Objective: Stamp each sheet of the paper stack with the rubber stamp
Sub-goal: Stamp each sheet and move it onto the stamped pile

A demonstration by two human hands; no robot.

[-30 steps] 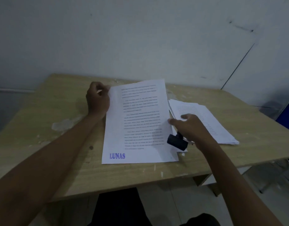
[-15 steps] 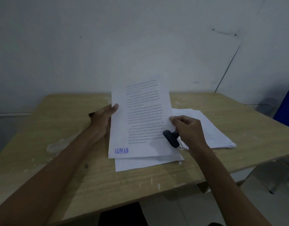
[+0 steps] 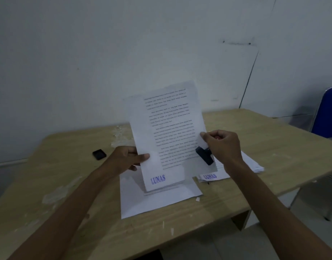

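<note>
I see the sheet (image 3: 167, 132) lifted off the table (image 3: 273, 147) and standing nearly upright, its printed side toward me and a blue LUNAS mark (image 3: 158, 179) at its lower left corner. My left hand (image 3: 127, 160) pinches the sheet's left edge, thumb on the front and fingers curled behind. My right hand (image 3: 221, 147) pinches the sheet's right edge between thumb and forefinger, and the same hand's curled fingers hold the black stamp (image 3: 204, 155), which juts out in front of the sheet's lower right part. Below the sheet, flat on the table, lies the stack (image 3: 157, 201) of white paper; the top page there shows no mark where I can see it. To the right of the sheet, partly under my right wrist, sits a second pile (image 3: 236, 169), and its top page carries the same blue LUNAS print (image 3: 210, 176) at its near corner. To the left of the sheet, beyond my left hand, a small black pad (image 3: 99, 154) rests on the table. Far to the right of the sheet, past the table's edge, a blue chair (image 3: 328, 113) stands by the wall (image 3: 124, 44).
</note>
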